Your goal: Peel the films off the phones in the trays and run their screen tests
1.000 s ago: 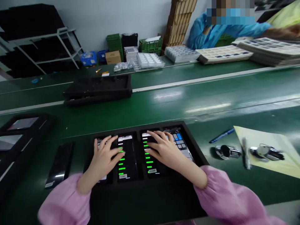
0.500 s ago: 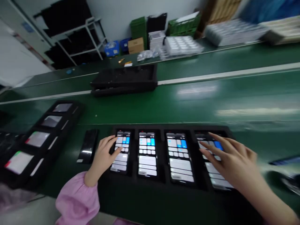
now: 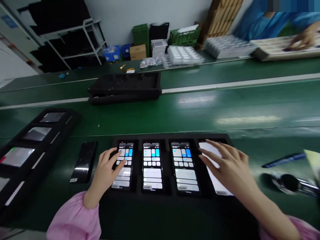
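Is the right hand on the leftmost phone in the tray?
No, the right hand is over the rightmost phone; the left hand touches the leftmost phone.

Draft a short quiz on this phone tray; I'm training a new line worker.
1. True or false: the left hand touches the leftmost phone in the black tray.
2. How many phones lie in that tray?
3. The rightmost phone, under the right hand, shows: A) a plain white screen, B) green bars, C) a dark screen.
Key: 1 true; 2 four; 3 A.
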Available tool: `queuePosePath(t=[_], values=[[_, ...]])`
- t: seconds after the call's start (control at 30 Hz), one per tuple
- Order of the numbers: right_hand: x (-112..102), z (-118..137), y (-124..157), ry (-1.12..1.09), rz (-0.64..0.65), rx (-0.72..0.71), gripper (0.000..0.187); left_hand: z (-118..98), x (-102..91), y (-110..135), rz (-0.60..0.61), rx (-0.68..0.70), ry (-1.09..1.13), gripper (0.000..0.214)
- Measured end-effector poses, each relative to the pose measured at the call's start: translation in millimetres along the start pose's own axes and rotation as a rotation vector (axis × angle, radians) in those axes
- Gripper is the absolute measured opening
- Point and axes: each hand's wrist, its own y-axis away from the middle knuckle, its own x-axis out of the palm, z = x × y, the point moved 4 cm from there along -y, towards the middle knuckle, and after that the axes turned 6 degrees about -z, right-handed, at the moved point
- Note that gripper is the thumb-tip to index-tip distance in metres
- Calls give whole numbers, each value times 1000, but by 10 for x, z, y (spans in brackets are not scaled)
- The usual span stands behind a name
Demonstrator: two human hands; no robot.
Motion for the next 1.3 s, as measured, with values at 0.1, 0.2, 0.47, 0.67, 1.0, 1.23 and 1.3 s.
queuePosePath(t=[0.1,0.2,0.47,0.67,1.0,1.23,1.3], values=[[13,329,-157,-76,50,-69,37,18,12,5,-6,28,1,37],[135,557,-254,-122,98,-83,36,43,14,3,-5,62,-21,39],[305,588,-259,-130,54,-62,36,-301,-15,-134,33,115,-129,37],[300,596,-280,-150,21,-71,35,-788,224,-315,154,212,-109,34],[-104,526,-144,-186,-52,4,28,-714,340,-332,189,228,-112,31],[-474,511,238,-254,-65,36,20,-765,359,-330,192,220,-80,32],[-478,576,255,-293,-70,27,18,-783,336,-342,193,212,-71,31]])
